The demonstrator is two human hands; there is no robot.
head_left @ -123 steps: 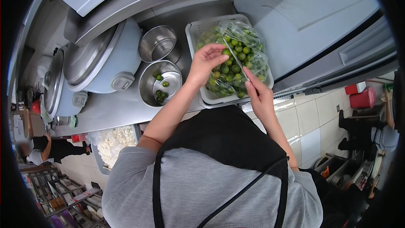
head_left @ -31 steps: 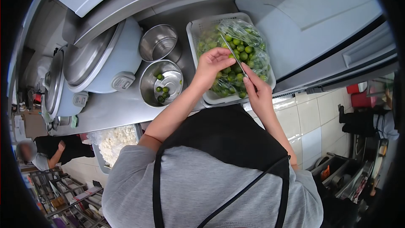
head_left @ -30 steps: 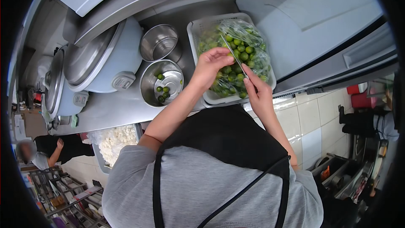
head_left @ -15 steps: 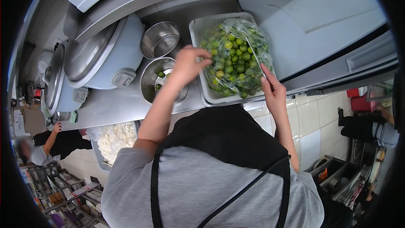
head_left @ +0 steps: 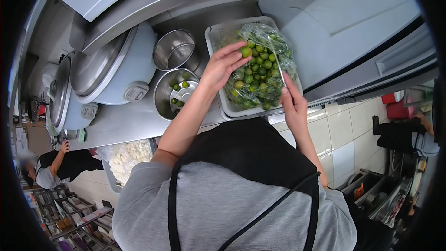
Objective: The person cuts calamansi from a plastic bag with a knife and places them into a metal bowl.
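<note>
Between the left fingers (head_left: 232,49) sits a lime (head_left: 246,52), apparently whole.

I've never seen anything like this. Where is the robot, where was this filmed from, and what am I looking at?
There is no robot here: these are a person's bare hands, and every picture comes from one camera worn on the head, facing forward and down. The left hand holds a small green fruit; whether it is cut is unclear. The right hand holds a knife over a white basket, where more green fruits lie in a clear plastic bag. Beside it on the metal counter, the nearer steel pot holds a few fruits, with a second pot behind it.
</note>
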